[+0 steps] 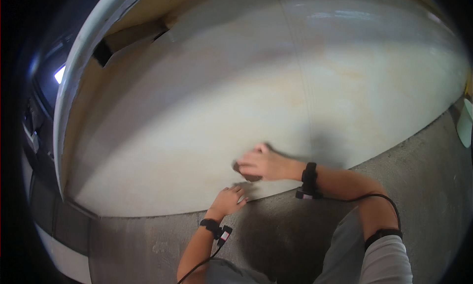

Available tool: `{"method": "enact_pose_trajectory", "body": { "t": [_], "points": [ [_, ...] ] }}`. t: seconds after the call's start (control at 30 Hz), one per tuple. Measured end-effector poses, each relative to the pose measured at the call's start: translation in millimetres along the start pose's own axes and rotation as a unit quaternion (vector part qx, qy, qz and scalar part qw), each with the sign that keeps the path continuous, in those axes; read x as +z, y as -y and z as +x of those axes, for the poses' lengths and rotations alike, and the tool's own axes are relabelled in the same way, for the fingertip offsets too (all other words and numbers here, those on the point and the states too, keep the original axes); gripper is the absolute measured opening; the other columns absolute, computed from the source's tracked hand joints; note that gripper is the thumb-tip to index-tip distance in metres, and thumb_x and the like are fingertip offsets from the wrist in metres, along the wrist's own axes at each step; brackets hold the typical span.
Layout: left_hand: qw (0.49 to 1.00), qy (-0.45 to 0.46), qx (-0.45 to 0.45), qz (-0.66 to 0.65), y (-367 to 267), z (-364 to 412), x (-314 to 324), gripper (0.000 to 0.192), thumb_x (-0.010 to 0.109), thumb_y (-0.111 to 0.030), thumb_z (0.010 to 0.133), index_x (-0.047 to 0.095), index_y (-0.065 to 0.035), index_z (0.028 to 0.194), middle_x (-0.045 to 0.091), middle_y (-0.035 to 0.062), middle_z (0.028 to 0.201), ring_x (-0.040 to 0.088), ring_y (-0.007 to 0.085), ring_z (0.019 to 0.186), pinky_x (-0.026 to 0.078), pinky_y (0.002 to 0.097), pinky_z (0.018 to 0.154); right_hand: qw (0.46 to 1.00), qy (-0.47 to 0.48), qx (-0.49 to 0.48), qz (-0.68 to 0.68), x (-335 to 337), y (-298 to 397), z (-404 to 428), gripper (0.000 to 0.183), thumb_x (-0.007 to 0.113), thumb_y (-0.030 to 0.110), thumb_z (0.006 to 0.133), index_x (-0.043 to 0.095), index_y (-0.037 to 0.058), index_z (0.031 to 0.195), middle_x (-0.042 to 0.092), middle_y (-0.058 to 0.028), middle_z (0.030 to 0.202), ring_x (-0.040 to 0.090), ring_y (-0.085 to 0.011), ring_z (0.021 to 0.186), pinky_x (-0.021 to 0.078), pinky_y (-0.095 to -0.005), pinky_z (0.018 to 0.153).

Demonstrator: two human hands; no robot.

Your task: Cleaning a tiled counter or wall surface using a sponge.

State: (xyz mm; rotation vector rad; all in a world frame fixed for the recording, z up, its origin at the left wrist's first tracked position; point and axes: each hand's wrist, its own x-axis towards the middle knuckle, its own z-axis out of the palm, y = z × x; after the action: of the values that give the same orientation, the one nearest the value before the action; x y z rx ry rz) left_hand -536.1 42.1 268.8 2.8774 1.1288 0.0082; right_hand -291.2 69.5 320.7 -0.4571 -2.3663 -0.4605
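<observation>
A broad, glossy cream-coloured surface (177, 136) spreads before me, with thin seam lines running down it right of centre. My right hand (264, 164) presses a dark brown pad or block (252, 177) against it near the lower edge; motion blur and the fingers hide most of this piece, so its exact kind is unclear. Below and to the left, my left hand (228, 201) rests at the surface's lower edge with nothing in it, thumb apart from the fingers. Black bands with cabled sensor boxes circle both wrists.
Rough grey concrete floor (129, 243) runs along the surface's lower edge. A raised white rim (74, 70) curves up the left side, with a dark opening (102, 53) inside it. At the far right stands a pale green container (465, 123), partly cut off.
</observation>
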Motion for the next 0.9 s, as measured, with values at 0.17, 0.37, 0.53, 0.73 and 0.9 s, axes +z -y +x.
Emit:
{"method": "enact_pose_trajectory", "body": {
  "t": [0.17,0.37,0.53,0.73,0.9],
  "points": [
    [0.999,0.018,-0.028,-0.033,27,-5,18,0.026,0.051,-0.028,0.084,0.059,-0.0055,0.095,0.061,0.0151,0.096,0.059,0.0331,0.087,0.047,0.0421,0.077,0.932,-0.299,0.114,-0.169,-153,-71,28,0.04,0.067,0.014,0.064,0.063,0.0146,0.104,0.06,-0.0075,0.111,0.055,-0.0253,0.102,0.0406,-0.0388,0.083],
    [0.995,0.096,-0.016,0.006,36,-3,51,0.02,0.051,-0.022,0.081,0.06,-0.0078,0.092,0.062,0.0119,0.092,0.061,0.0298,0.083,0.047,0.0432,0.075,0.885,-0.401,0.163,-0.17,-148,-111,-24,0.057,0.063,0.006,0.06,0.057,0.0087,0.117,0.054,-0.0155,0.122,0.047,-0.0317,0.118,0.034,-0.0417,0.1],
    [0.995,0.099,-0.015,0.023,32,-18,43,0.019,0.051,-0.022,0.081,0.061,-0.0084,0.09,0.063,0.0119,0.085,0.061,0.0307,0.081,0.048,0.0426,0.072,0.87,0.386,0.12,0.283,-16,-39,-34,0.025,0.052,0.015,0.083,0.052,0.0002,0.102,0.054,-0.0105,0.101,0.05,-0.0252,0.102,0.0391,-0.0351,0.093],
    [0.995,0.063,-0.074,-0.007,33,-24,31,0.021,0.049,-0.025,0.083,0.061,-0.0074,0.088,0.063,0.0145,0.084,0.061,0.0329,0.078,0.048,0.0434,0.072,0.956,0.22,-0.186,0.059,35,-25,-113,0.019,0.059,0.013,0.075,0.057,0.0036,0.091,0.056,-0.0074,0.096,0.048,-0.0214,0.105,0.0372,-0.0318,0.095],
    [0.991,0.098,-0.09,-0.002,54,-43,49,0.022,0.05,-0.025,0.083,0.061,-0.0066,0.086,0.064,0.0153,0.084,0.061,0.0333,0.079,0.048,0.0448,0.072,0.983,-0.083,-0.118,-0.114,-69,-55,-23,0.025,0.056,0.01,0.079,0.056,0.0005,0.102,0.057,-0.0143,0.115,0.054,-0.028,0.108,0.0436,-0.0391,0.091]
  ]
}}
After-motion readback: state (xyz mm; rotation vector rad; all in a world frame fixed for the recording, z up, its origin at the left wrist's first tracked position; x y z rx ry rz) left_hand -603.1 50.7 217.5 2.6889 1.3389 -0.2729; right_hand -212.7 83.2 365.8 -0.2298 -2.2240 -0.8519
